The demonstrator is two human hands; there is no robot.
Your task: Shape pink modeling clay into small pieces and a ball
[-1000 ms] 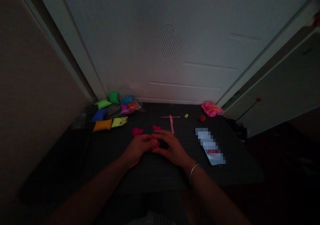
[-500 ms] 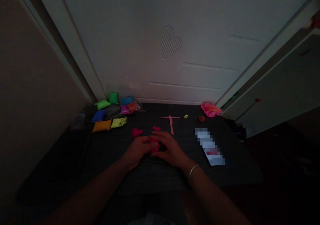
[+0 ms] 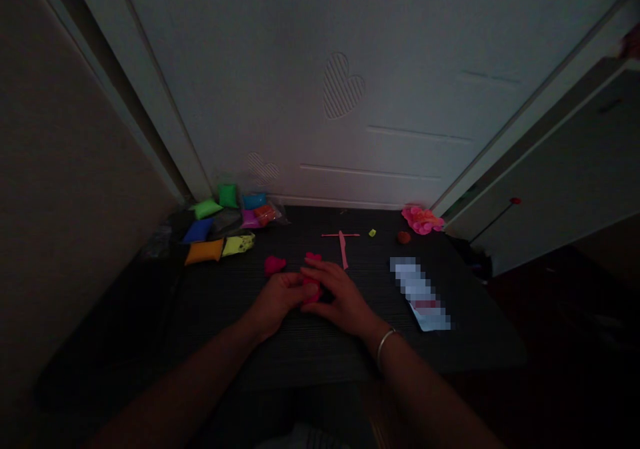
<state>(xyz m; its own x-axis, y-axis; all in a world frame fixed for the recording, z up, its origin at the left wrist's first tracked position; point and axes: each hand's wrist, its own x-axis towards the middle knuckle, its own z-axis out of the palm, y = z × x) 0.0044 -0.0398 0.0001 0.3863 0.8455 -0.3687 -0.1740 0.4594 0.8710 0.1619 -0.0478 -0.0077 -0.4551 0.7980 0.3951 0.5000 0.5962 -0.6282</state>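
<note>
Between my hands is a lump of pink modelling clay (image 3: 311,292), partly covered by fingers. My left hand (image 3: 277,302) presses its thumb onto the lump, with its fingers curled at the left side. Curved round the right and far side is my right hand (image 3: 340,296), a bracelet on its wrist. Just beyond the left fingers lies a rounded piece of pink clay (image 3: 275,264). A smaller pink piece (image 3: 313,256) sits right behind the right fingertips. Farther back, a pink plastic knife (image 3: 343,249) touches a thin pink stick tool (image 3: 340,235).
Several coloured clay packets, among them an orange one (image 3: 204,252), lie at the back left. A phone (image 3: 420,294) with a blurred screen rests on the right. Behind it are a brown lump (image 3: 403,237), a yellow bit (image 3: 373,233) and a pink petalled piece (image 3: 423,220). A white panel (image 3: 280,102) borders the table.
The right fingers have shifted slightly over the clay, and the left thumb lies a little farther onto it. Other objects stay in place; the view moves slightly.
</note>
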